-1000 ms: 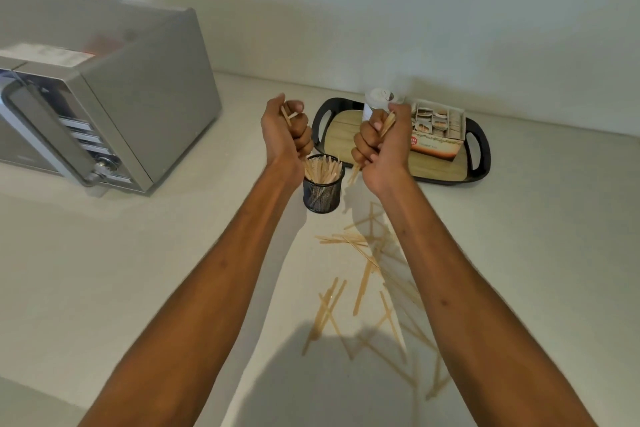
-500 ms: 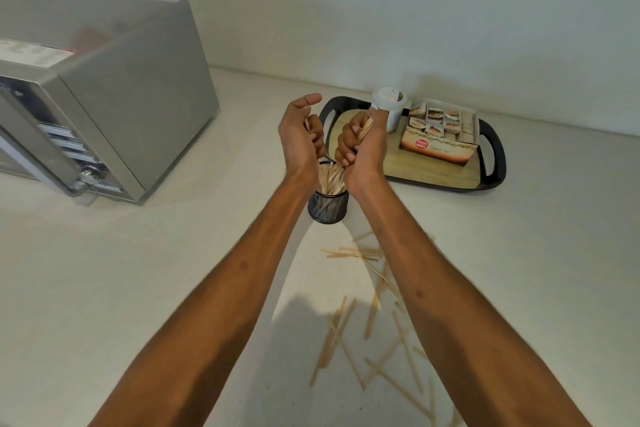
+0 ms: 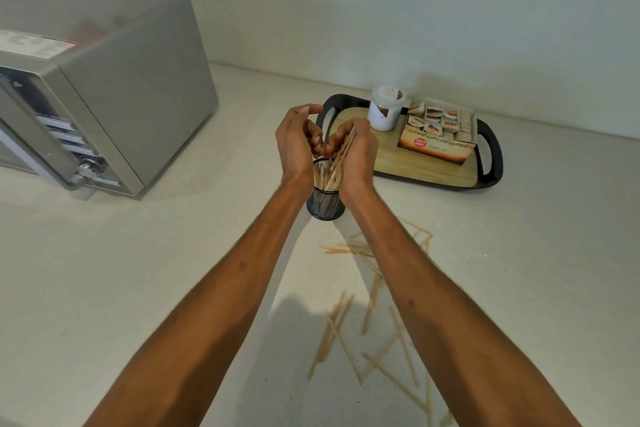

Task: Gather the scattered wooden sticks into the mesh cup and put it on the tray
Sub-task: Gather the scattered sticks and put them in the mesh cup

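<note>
The wooden sticks look thin, flat, light and stiff. Lying flat on the table, they likely resist being lifted singly, so I judge they are best swept together and pinched around the middle as a bunch. Many lie scattered on the near table, around and under the forearms.

The right hand is clamped on a bundle, whose lower ends angle down into the mesh cup. The cup stands upright on the table, just near-left of the tray, and already holds sticks. It probably tips easily, so it should be gripped low around its wall.

The left hand is beside the right one above the rim with its fingers curled. Whether it holds anything I cannot tell.

On the tray stand a white pot and a tea box. A microwave sits far left.
</note>
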The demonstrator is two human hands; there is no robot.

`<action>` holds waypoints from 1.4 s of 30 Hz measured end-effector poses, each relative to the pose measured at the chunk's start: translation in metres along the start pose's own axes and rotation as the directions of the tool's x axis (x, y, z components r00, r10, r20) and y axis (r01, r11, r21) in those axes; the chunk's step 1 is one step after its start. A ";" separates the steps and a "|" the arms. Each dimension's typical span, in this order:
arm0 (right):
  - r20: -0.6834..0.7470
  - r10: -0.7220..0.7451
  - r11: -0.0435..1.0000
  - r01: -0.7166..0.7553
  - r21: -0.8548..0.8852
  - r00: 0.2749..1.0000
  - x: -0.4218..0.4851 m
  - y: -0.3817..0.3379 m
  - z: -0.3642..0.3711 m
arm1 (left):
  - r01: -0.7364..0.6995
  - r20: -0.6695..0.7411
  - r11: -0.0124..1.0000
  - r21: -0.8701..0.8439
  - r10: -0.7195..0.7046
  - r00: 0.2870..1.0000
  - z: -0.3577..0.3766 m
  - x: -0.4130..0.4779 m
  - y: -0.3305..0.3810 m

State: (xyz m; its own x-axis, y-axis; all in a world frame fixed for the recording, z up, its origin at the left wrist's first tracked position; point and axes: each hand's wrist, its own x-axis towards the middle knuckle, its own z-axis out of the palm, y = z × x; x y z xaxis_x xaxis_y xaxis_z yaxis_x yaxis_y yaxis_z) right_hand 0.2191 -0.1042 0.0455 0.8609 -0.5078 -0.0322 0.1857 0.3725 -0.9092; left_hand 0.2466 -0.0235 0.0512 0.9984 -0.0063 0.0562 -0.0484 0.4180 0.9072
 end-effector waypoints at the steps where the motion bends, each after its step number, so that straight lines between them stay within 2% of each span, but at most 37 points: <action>1: 0.004 -0.022 1.000 0.022 -0.015 1.000 0.000 0.001 -0.001 | -0.007 -0.001 1.000 0.014 0.007 1.000 -0.001 0.000 0.000; 9: 0.051 -0.191 0.955 0.198 -0.223 0.980 -0.005 0.007 -0.010 | -0.045 -0.014 0.998 0.037 0.045 0.999 -0.003 -0.005 0.005; 15: 0.044 -0.266 0.932 0.269 -0.244 0.963 -0.015 0.006 -0.016 | -0.059 -0.038 0.997 0.040 0.060 0.997 -0.010 -0.014 0.012; 21: -0.064 -0.208 0.970 0.197 -0.145 0.976 -0.021 -0.020 -0.048 | -0.126 -0.026 0.988 0.087 0.129 0.991 -0.018 -0.033 0.022; 24: -0.093 -0.190 0.965 0.168 -0.202 0.977 -0.032 -0.033 -0.076 | -0.181 0.020 0.977 0.110 0.180 0.983 -0.020 -0.055 0.023; 27: -0.078 -0.089 0.957 0.063 -0.283 0.993 -0.050 -0.042 -0.106 | -0.208 0.053 0.966 0.152 0.202 0.978 -0.022 -0.079 0.019; 29: -0.063 0.007 0.937 -0.028 -0.348 0.998 -0.064 -0.045 -0.125 | -0.182 0.077 0.963 0.201 0.169 0.983 -0.023 -0.095 0.015; 32: -0.058 0.107 0.874 -0.121 -0.470 0.993 -0.087 -0.044 -0.151 | -0.014 0.115 0.935 0.355 -0.029 0.993 -0.024 -0.118 0.008; 35: -0.041 0.107 0.726 -0.106 -0.679 0.993 -0.108 -0.043 -0.174 | 0.071 0.158 0.767 0.638 -0.221 0.962 -0.029 -0.143 0.000; 37: -0.017 0.034 0.539 -0.033 -0.842 0.999 -0.122 -0.044 -0.190 | 0.074 0.140 0.601 0.796 -0.302 0.943 -0.033 -0.160 -0.004; 39: 0.003 -0.033 0.317 0.013 -0.948 0.999 -0.136 -0.048 -0.206 | 0.035 0.097 0.361 0.932 -0.342 0.935 -0.036 -0.179 -0.004; 41: 0.000 -0.036 0.158 0.006 -0.987 0.999 -0.149 -0.051 -0.221 | -0.034 0.055 0.066 0.997 -0.354 0.934 -0.040 -0.198 -0.004; 42: -0.007 -0.025 0.094 -0.005 -0.996 1.000 -0.156 -0.053 -0.227 | -0.051 0.030 -0.051 0.997 -0.352 0.936 -0.043 -0.207 -0.004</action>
State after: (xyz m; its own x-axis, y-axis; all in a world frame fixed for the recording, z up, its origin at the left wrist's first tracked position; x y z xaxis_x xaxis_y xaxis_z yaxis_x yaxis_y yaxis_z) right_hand -0.0325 -0.2212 0.0039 0.8526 -0.5225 -0.0124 -0.4582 -0.7358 -0.4987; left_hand 0.0411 0.0148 0.0182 0.9502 -0.1802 -0.2543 -0.0775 -0.9269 0.3672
